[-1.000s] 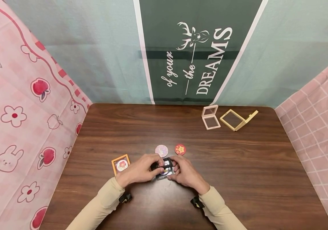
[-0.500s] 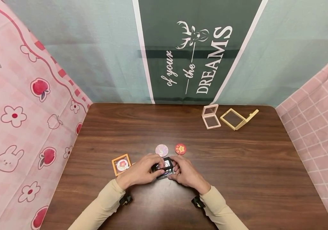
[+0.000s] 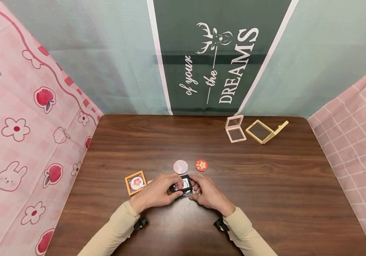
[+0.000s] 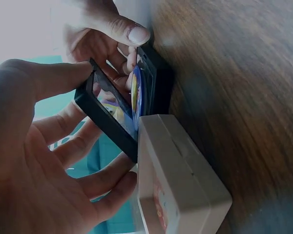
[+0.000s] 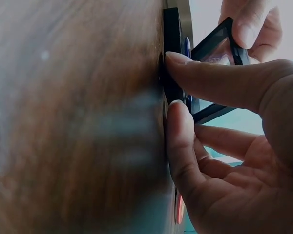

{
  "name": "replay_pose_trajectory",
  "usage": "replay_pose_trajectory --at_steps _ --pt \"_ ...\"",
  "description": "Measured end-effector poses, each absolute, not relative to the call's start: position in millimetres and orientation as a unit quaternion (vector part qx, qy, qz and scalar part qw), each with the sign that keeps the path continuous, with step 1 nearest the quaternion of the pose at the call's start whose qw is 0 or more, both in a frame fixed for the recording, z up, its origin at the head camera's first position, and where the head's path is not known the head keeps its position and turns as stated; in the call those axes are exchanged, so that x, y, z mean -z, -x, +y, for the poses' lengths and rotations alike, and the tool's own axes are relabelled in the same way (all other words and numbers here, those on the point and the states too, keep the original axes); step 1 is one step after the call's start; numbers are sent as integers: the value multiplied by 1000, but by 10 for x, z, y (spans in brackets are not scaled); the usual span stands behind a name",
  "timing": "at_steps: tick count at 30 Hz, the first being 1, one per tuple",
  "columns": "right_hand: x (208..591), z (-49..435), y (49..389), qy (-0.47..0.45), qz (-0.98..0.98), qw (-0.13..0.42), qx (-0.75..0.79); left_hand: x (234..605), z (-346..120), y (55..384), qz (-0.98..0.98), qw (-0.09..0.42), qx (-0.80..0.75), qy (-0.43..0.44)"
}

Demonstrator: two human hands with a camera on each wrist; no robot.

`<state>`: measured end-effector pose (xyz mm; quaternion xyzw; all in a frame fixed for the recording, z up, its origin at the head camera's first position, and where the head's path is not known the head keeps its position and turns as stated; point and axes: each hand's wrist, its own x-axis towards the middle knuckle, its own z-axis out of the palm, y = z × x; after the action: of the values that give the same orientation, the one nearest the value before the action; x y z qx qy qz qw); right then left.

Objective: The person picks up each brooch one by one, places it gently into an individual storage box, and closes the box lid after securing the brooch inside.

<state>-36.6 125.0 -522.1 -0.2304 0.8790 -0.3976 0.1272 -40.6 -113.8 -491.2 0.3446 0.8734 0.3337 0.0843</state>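
A small black hinged display frame [image 3: 186, 190] with clear film windows is between both hands, its lid [image 4: 107, 126] tilted partway over the base [image 4: 158, 80]. A round badge [image 4: 136, 95] with a blue rim lies on the base's film. My left hand [image 3: 157, 191] pinches the lid between thumb and fingers. At the base's side, my right hand [image 3: 211, 193] grips it with thumb and fingers, holding it on the table. Close to the left hand stands a beige display frame [image 4: 185, 170] with a badge inside; in the head view that hand mostly hides it.
An orange display frame [image 3: 127, 186] with a flower badge [image 3: 136, 183] lies at the left. Beyond the hands are a purple round badge [image 3: 180, 166] and a red star badge [image 3: 201, 165]. At the back right, a pink frame [image 3: 230, 136] and a yellow frame [image 3: 268, 138] stand unfolded.
The left hand has swung the black frame's lid down towards the base, covering more of the badge in the head view. The right hand has stayed at the base.
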Motion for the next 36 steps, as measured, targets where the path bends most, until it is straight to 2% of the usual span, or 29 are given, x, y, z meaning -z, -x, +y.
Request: replay_pose_trajectory --at_steps 10,22,36 --pt "5218 1212 350 230 878 142 395 4970 -1142 372 887 67 -297 -347" --pt "5229 1170 338 231 880 135 392 5003 -1170 351 901 78 -266 -334" --pt "5235 1146 353 229 873 139 407 5022 -1195 355 906 52 -246 -340"
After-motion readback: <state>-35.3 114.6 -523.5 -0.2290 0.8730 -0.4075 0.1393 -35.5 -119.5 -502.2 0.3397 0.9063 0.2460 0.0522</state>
